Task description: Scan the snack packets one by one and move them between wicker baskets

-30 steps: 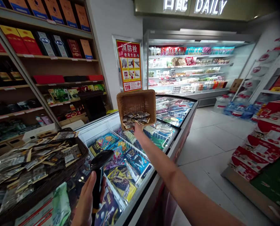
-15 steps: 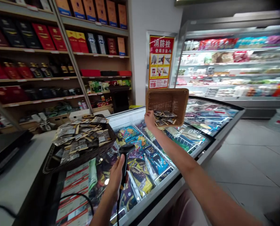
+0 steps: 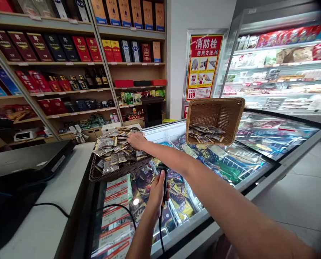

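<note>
My left hand (image 3: 157,189) is closed around the handle of a black barcode scanner (image 3: 164,183), its head partly hidden behind my right forearm. A cable hangs down from the handle. Over at the dark woven basket (image 3: 117,175), my right hand (image 3: 136,140) has its fingers bent together on one of the small clear-and-brown packets (image 3: 114,144) heaped there; the fingertips are partly hidden. Beyond my right arm, a tan wicker basket (image 3: 230,122) is tilted toward me, with several similar packets (image 3: 207,133) lying in its lower part.
Both baskets rest on a glass-topped freezer (image 3: 182,223) holding bagged frozen goods. White price labels (image 3: 114,216) lie at its left end. A counter (image 3: 52,194) with a dark device (image 3: 36,158) stands left. Shelves of boxes (image 3: 79,48) and a lit chiller (image 3: 284,72) line the back.
My right hand has moved left from the tan basket to the packets in the dark basket. The view has swung left. My left hand still holds the scanner.
</note>
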Demonstrator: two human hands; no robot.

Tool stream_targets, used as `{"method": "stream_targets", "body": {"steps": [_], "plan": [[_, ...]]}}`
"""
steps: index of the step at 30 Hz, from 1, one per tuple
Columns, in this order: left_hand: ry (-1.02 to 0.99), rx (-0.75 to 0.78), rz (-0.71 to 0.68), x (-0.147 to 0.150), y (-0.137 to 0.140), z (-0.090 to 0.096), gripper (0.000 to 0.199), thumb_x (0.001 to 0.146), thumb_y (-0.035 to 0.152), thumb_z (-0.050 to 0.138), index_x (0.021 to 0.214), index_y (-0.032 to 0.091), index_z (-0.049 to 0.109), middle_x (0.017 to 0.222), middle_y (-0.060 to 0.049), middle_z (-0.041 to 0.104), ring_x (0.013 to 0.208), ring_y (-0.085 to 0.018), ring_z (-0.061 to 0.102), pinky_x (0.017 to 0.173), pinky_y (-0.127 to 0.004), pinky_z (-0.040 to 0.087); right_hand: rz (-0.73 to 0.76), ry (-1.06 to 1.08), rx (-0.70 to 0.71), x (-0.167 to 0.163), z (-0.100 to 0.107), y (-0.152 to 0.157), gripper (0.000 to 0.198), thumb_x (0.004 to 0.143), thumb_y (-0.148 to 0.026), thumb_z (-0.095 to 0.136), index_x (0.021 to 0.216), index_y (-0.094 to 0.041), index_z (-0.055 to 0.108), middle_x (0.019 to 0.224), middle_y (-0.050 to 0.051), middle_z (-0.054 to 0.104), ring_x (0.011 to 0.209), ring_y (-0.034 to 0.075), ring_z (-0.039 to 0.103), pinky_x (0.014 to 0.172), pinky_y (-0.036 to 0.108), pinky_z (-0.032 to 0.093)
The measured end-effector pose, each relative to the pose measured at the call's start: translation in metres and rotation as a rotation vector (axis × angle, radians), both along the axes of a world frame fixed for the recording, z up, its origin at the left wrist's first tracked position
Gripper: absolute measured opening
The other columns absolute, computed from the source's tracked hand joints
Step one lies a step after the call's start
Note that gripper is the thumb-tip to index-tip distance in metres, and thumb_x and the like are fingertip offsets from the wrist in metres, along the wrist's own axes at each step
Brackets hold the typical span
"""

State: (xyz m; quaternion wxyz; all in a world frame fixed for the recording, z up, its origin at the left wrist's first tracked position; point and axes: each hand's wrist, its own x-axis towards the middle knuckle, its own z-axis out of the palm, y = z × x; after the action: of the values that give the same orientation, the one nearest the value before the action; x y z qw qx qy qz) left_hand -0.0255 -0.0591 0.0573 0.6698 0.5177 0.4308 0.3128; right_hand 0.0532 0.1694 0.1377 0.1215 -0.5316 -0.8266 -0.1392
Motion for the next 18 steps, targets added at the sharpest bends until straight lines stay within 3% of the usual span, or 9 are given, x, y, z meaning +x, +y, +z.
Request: {"method": "stream_targets", "body": {"steps": [2,4,7,12,15,18], "plan": [[0.002,-0.007,0.003,0.001,0.000,0.001,0.083,0.057,0.102,0.063,0.078,0.022,0.050,0.068,0.004,0.059,0.039,-0.006,0.045,0.040,-0.024,0.031,0.015,0.110,0.025,0.009,0.002,-0.006,0.023,0.099,-0.009,0.050,0.110,-0.015,0.069,0.120,0.016,0.074,0.118,0.029,0.065,0.092,0.039,0.054],[-0.011,-0.009,0.005,0.003,0.000,0.002,0.084,0.056,0.101,0.064,0.079,0.022,0.051,0.067,0.004,0.059,0.038,-0.007,0.045,0.039,-0.024,0.030,-0.017,0.364,0.012,0.024,0.004,-0.016,0.016,0.102,-0.020,0.053,0.111,-0.019,0.065,0.110,0.010,0.075,0.104,0.026,0.067,0.085,0.036,0.054],[-0.054,-0.006,0.008,0.005,0.000,0.002,0.084,0.055,0.100,0.066,0.083,0.022,0.052,0.067,0.004,0.060,0.037,-0.007,0.044,0.038,-0.024,0.030,-0.079,0.924,-0.049,0.057,0.002,-0.039,0.008,0.100,-0.031,0.057,0.101,-0.023,0.060,0.092,0.000,0.070,0.084,0.019,0.066,0.070,0.028,0.052],[-0.101,0.009,-0.003,0.004,-0.003,0.007,0.078,0.061,0.094,0.072,0.084,0.021,0.055,0.067,0.004,0.060,0.039,-0.007,0.044,0.039,-0.023,0.031,-0.109,1.721,-0.070,0.128,-0.021,-0.098,0.019,0.095,-0.037,0.068,0.089,-0.024,0.055,0.065,-0.008,0.055,0.053,0.010,0.053,0.045,0.018,0.036],[-0.112,0.031,-0.033,0.002,-0.005,0.012,0.072,0.068,0.088,0.074,0.084,0.020,0.055,0.066,0.005,0.060,0.041,-0.007,0.045,0.040,-0.022,0.033,-0.154,2.041,-0.010,0.167,-0.041,-0.136,0.023,0.093,-0.036,0.074,0.089,-0.025,0.055,0.060,-0.010,0.050,0.044,0.008,0.045,0.044,0.018,0.036],[-0.100,0.034,-0.056,0.002,-0.006,0.016,0.070,0.070,0.087,0.074,0.082,0.020,0.055,0.064,0.005,0.058,0.041,-0.007,0.045,0.041,-0.022,0.034,-0.178,2.319,-0.016,0.193,-0.058,-0.163,0.025,0.093,-0.034,0.077,0.088,-0.023,0.055,0.067,-0.006,0.060,0.053,0.010,0.056,0.055,0.022,0.049]]}}
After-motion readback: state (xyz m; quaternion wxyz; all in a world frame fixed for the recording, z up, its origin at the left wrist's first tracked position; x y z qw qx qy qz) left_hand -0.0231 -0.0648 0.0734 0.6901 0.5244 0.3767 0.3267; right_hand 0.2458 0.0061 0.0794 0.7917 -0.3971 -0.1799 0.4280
